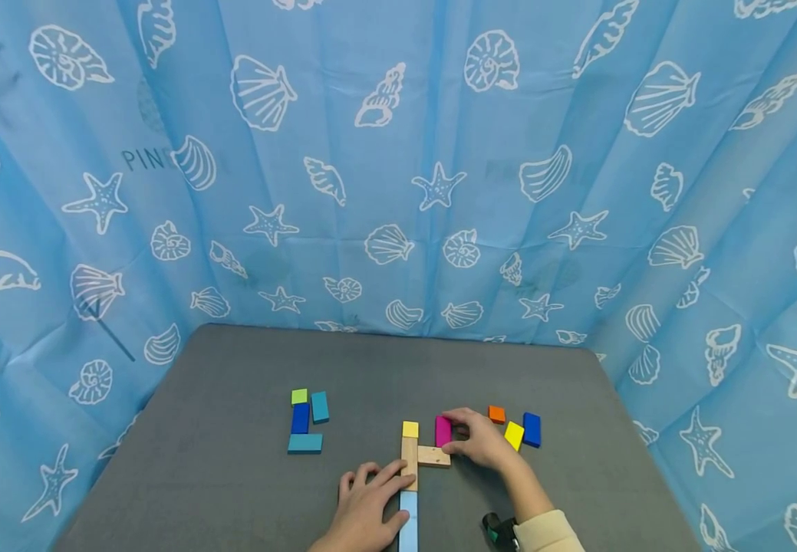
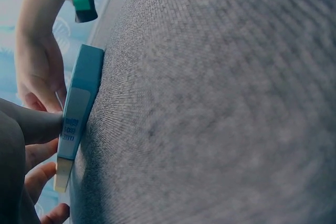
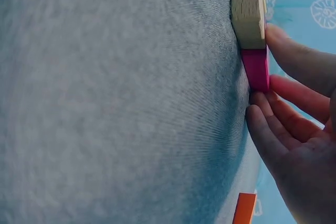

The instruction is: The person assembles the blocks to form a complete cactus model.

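Observation:
A row of blocks runs away from me: a light blue block point(image 1: 408, 521), a natural wood block point(image 1: 408, 448) and a small pale yellow block point(image 1: 410, 429) at its far end. My left hand point(image 1: 363, 510) lies from the left across this row, fingertips on the wood block and thumb on the light blue one. A second wood block point(image 1: 434, 457) juts out to the right. Against its far side stands a magenta block point(image 1: 442, 432), which my right hand point(image 1: 482, 441) pinches between thumb and fingers; the right wrist view shows fingertips at the magenta block's end point(image 3: 256, 70).
To the right lie an orange block point(image 1: 497, 414), a yellow block point(image 1: 514, 435) and a dark blue block point(image 1: 532, 429). On the left, a green block point(image 1: 299, 396), a blue block point(image 1: 300, 418) and two teal blocks point(image 1: 304, 444) sit close together. A shell-patterned curtain point(image 1: 384, 192) surrounds the grey table point(image 1: 232, 491).

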`<control>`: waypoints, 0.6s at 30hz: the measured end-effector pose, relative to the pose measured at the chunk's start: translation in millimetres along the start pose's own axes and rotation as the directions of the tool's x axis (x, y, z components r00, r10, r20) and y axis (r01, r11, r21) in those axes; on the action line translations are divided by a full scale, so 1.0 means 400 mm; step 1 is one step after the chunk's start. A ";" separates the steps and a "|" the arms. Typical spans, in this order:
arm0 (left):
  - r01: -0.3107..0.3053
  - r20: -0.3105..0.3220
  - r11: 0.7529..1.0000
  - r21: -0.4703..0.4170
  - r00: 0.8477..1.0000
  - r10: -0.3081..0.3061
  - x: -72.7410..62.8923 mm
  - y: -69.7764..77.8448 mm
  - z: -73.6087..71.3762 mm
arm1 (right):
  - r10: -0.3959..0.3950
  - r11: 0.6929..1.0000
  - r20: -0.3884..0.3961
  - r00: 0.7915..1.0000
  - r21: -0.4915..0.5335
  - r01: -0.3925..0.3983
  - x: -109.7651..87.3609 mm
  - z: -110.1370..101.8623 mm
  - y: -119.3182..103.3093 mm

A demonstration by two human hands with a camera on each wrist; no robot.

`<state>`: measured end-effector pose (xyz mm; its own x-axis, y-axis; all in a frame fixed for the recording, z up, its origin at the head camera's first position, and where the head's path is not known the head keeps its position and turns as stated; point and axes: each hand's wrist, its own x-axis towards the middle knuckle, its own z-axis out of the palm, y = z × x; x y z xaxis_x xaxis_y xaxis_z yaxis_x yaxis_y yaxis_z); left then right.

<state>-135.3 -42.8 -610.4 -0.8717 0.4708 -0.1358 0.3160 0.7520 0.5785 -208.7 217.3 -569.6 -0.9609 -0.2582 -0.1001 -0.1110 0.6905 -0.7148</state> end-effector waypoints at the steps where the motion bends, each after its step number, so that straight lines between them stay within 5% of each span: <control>1: -0.003 -0.002 1.000 -0.002 1.000 0.003 0.000 -0.001 0.000 | -0.002 1.000 -0.002 1.000 -0.004 0.002 0.001 0.001 0.000; 11: -0.031 -0.021 0.999 -0.006 0.999 0.031 -0.008 0.004 -0.006 | 0.033 0.999 -0.058 0.998 0.025 -0.031 -0.008 -0.018 -0.008; 18: -0.027 -0.010 1.000 -0.014 1.000 0.027 -0.007 0.003 -0.008 | -0.035 0.997 -0.155 0.987 0.057 0.044 -0.030 -0.061 0.006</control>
<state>-133.8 -44.7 -606.9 -0.8667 0.4862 -0.1115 0.3343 0.7321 0.5935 -203.4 238.6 -553.5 -0.9842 -0.1740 0.0333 -0.1385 0.6390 -0.7566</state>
